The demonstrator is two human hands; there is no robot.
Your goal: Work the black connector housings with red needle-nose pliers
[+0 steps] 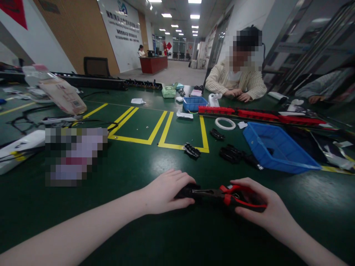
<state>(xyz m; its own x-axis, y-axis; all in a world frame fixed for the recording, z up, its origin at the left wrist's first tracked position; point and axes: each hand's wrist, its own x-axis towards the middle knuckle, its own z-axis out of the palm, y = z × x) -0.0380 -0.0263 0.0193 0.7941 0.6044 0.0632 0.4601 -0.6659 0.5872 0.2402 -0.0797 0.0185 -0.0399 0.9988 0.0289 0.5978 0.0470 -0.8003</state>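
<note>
My left hand (173, 192) is closed around a small black part (186, 190) whose shape is mostly hidden under the fingers. In my right hand (256, 199) are long-nose pliers (229, 195) with red and black handles. Their dark jaws point left and meet the black part at its right end; whether they clamp it I cannot tell. Beyond the hands, more black parts lie on the green table: one (192, 150) on a yellow tape line, a smaller one (217, 134), and a larger cluster (231, 153) beside a blue tray (283, 147).
A phone-like blurred object (79, 155), a white power strip (22, 147), cables and a tilted bottle (62, 92) are on the left. A white tape ring (225, 123), red strips (260, 115) and a small blue basket (195, 103) stand farther back. A person (235, 79) sits opposite.
</note>
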